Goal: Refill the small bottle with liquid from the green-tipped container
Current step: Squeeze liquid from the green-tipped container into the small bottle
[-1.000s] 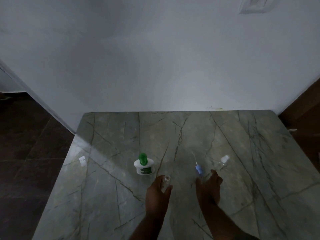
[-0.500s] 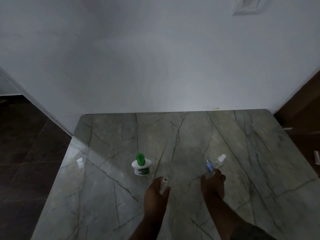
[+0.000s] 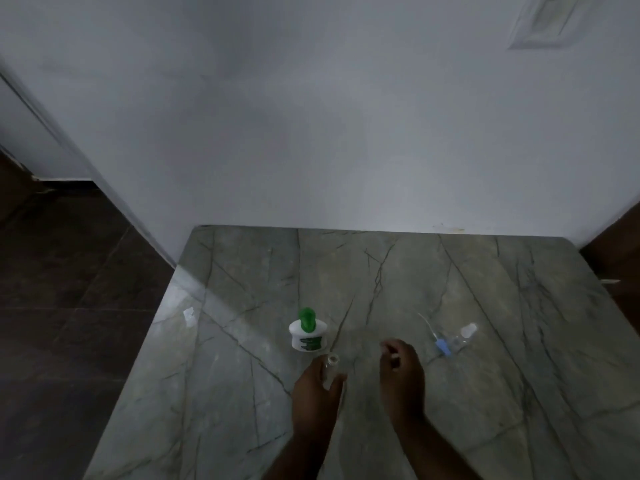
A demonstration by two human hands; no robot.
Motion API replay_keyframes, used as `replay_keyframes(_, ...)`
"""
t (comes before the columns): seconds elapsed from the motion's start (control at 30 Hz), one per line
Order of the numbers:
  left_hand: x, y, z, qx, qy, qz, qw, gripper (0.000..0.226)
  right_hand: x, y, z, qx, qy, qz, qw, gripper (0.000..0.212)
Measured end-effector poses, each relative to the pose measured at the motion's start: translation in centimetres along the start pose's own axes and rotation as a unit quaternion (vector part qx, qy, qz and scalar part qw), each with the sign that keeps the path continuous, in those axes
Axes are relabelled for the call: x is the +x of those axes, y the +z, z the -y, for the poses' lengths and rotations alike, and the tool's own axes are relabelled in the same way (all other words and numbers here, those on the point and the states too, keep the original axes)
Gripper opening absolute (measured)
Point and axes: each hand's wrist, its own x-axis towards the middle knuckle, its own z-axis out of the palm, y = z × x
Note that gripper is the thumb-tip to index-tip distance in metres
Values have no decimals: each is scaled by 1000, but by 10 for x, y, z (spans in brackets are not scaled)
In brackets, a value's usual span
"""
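Green-veined table (image 3: 239, 382), white wall (image 3: 311, 133) behind. Left hand (image 3: 314, 393): grip closed round small bottle (image 3: 331, 364), upright, mouth uncapped, just before green-tipped container (image 3: 308, 333). Right hand (image 3: 401, 374) alongside: fingers loosely curled, holding nothing.

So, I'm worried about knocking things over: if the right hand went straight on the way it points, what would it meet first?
Probably nothing: the right hand points across bare table, between the green-tipped container and the blue spray piece, toward the wall. Depth is hard to judge.
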Motion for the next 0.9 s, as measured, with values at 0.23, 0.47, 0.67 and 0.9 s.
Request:
replay_keyframes(0.23, 19, -27, 1, -16, -19, -31, 999, 32, 29, 33, 109, 74, -75, 257, 961, 33)
replay_keyframes(0.47, 28, -30, -7, -45, -24, -29, 998, 33, 46, 45, 115, 6, -87, 317, 944, 29)
replay_keyframes(0.67, 22, -31, -8, -62, -11, -44, 997, 23, 48, 47, 113, 38, -41, 326, 944, 26)
replay_keyframes(0.9, 17, -35, -4, -74, 3, -56, 996, 20, 50, 45, 121, 71, -7, 338, 938, 23)
